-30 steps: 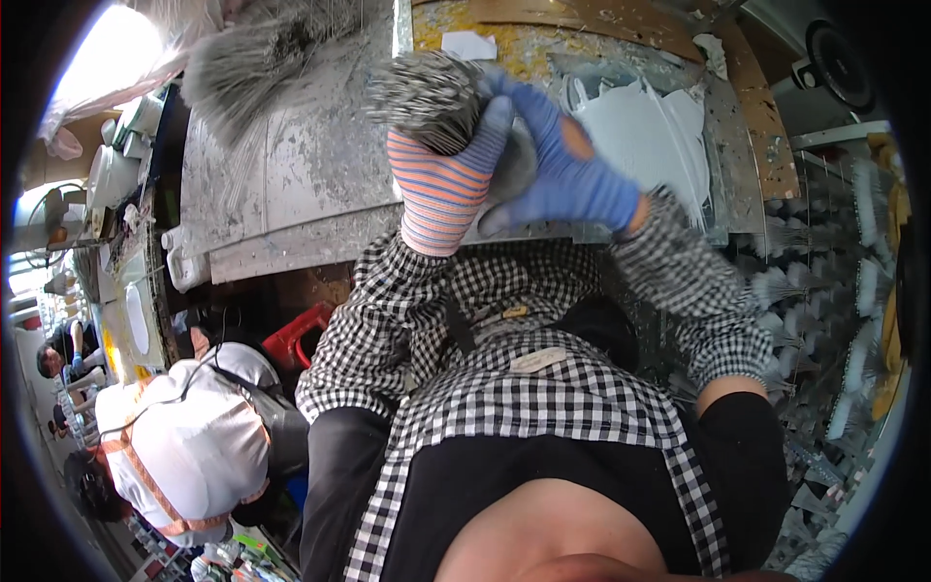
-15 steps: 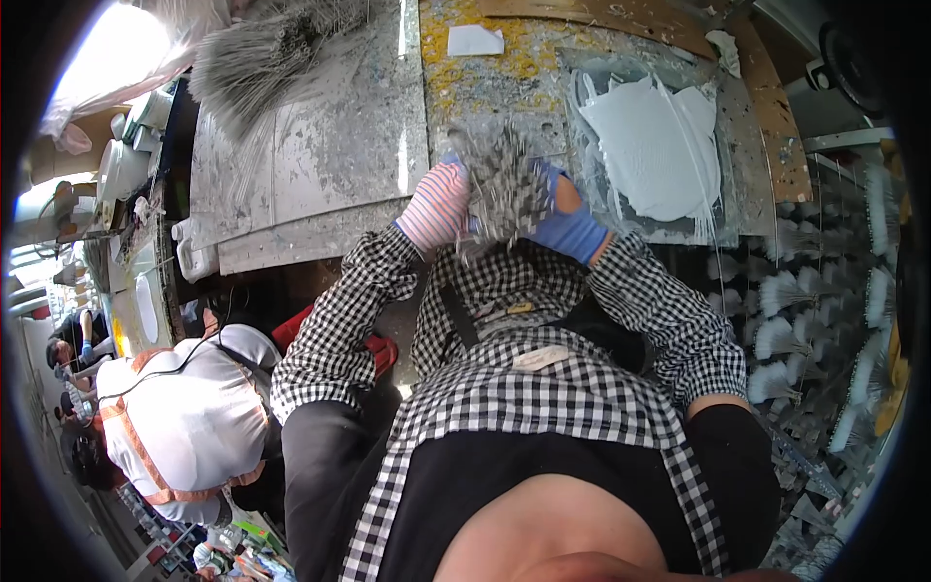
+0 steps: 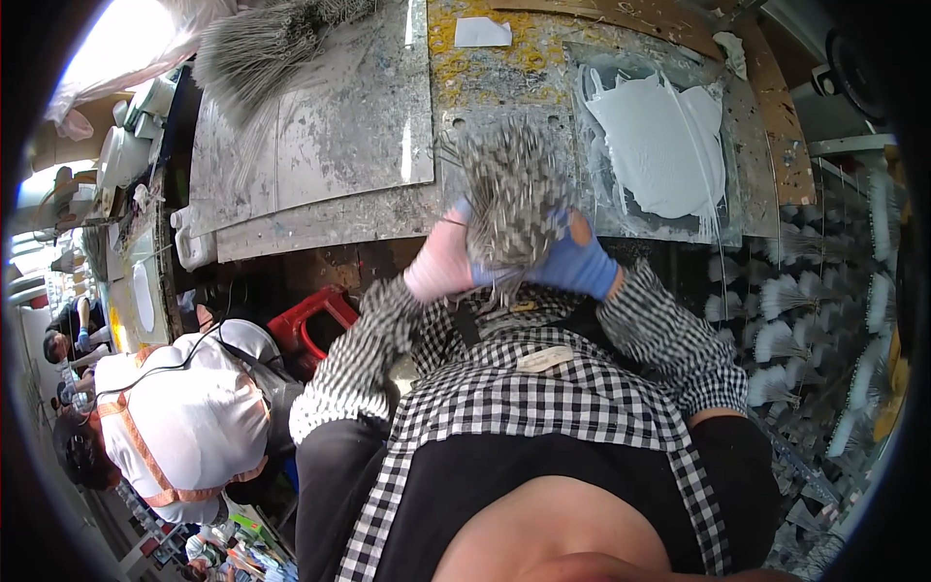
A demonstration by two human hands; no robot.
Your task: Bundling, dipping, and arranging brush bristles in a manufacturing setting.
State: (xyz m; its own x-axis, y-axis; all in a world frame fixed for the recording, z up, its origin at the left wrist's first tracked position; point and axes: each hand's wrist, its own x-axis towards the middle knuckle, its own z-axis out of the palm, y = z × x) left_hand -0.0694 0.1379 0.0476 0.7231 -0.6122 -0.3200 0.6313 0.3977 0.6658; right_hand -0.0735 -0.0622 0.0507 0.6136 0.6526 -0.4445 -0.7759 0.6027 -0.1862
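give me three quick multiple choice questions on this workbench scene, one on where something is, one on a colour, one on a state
1. Where does the white paste patch lie on the workbench?
A. right of the held bundle
B. left of the held bundle
C. under the red stool

2. What colour is the glove on the right hand?
A. green
B. blue
C. yellow

3. How is the bundle of grey bristles held?
A. lying loose on the bench
B. in one hand only
C. gripped between both hands

Answers: 1 A, the paste sits to the right of the bundle. 2 B, that glove is blue, while the left hand wears pink. 3 C, both hands close round its lower end.
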